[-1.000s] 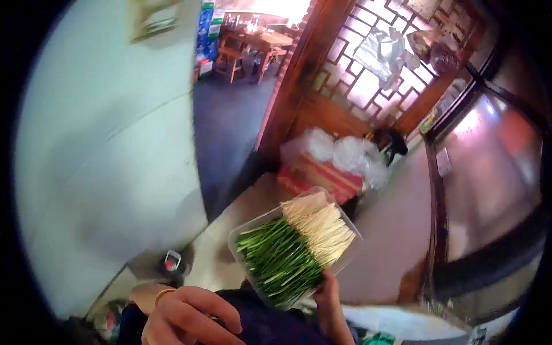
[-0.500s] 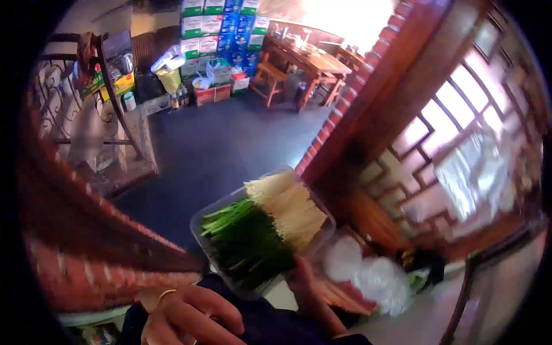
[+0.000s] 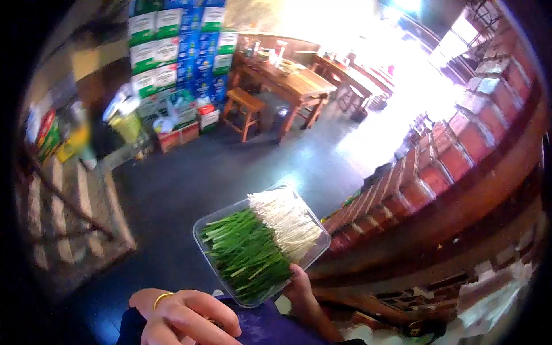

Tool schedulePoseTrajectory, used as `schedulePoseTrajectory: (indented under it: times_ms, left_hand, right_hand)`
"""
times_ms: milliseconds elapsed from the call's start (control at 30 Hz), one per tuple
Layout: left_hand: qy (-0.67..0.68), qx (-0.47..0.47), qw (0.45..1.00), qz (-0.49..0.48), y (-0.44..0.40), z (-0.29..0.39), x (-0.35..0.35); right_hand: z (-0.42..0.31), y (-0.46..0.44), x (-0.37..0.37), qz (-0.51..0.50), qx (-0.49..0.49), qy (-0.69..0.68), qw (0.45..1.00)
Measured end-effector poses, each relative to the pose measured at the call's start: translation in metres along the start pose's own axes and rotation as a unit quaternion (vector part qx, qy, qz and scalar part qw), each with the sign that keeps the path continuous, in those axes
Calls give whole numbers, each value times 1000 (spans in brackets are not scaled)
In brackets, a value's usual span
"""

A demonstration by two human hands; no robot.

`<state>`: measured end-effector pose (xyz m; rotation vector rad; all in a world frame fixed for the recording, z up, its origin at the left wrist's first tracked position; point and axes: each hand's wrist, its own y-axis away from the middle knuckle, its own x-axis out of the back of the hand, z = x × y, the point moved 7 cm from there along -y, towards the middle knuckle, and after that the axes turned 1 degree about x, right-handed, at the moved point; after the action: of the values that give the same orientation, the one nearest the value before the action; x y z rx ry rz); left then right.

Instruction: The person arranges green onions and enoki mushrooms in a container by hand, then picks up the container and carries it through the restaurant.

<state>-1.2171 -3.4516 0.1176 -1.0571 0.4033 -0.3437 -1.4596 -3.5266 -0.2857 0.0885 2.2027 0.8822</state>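
Note:
A clear plastic tray (image 3: 200,244) holds cut green stalks (image 3: 244,253) on its left side and thin white enoki-like mushrooms (image 3: 284,221) on its right side. My right hand (image 3: 300,284) grips the tray at its near right edge, with most of its fingers hidden beneath. At the bottom, close to the camera, is my left hand (image 3: 187,316) with a gold-coloured ring, its fingers curled. It is apart from the tray, and whether it holds anything is hidden.
A wooden table (image 3: 287,80) and a stool (image 3: 245,103) stand ahead on the dark floor (image 3: 190,178). Stacked blue and green boxes (image 3: 167,52) are behind on the left, near a wooden slatted platform (image 3: 86,218). A brick wall edge (image 3: 425,178) runs along the right.
The view has turned and moved from the pale wall through the doorway toward the dining area. The tray stays in my right hand. My left hand keeps its curled shape.

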Motion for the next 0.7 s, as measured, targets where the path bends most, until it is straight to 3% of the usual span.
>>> schedulePoseTrajectory:
  times_ms: [33, 100, 133, 200, 233, 267, 333, 400, 467, 533, 633, 700]
  left_hand:
    - [6, -8, 1000, 20, -32, -39, 46]
    - [5, -8, 1000, -2, -25, -96, 69]
    - [6, -7, 1000, -9, -23, -122, 93]
    - [36, -8, 999, -39, -41, -175, 157]
    - [37, -24, 996, -73, -30, -149, 105]
    - [36, -21, 994, -96, -35, -166, 126]
    - [9, -6, 991, -136, -73, -267, 129]
    - [12, -7, 992, -128, -116, -296, 162]
    - [19, -18, 992, -122, -147, -306, 184]
    - [30, -15, 994, -103, -174, -354, 207]
    - [71, -9, 995, -75, -214, -436, 233]
    - [103, -14, 989, -104, -226, -478, 247]
  right_hand:
    - [-25, -37, -26, 9, 7, -26, 1000]
    - [-38, -89, -10, -4, 27, -82, 996]
    - [-48, -106, -13, 80, 63, -42, 994]
    - [-53, -174, -22, 134, 84, -47, 986]
    - [-47, -145, 16, 134, 103, -55, 984]
    - [-48, -180, 4, 87, 113, -78, 987]
    - [-140, -257, 1, 104, 195, 88, 971]
    - [-167, -277, -28, 170, 141, -18, 975]
    - [-191, -297, -59, 143, 152, -54, 976]
    - [-241, -324, -96, 131, 133, -41, 982]
    - [-288, -431, -70, 99, 116, -59, 987]
    - [-326, -437, -108, 70, 142, -76, 984]
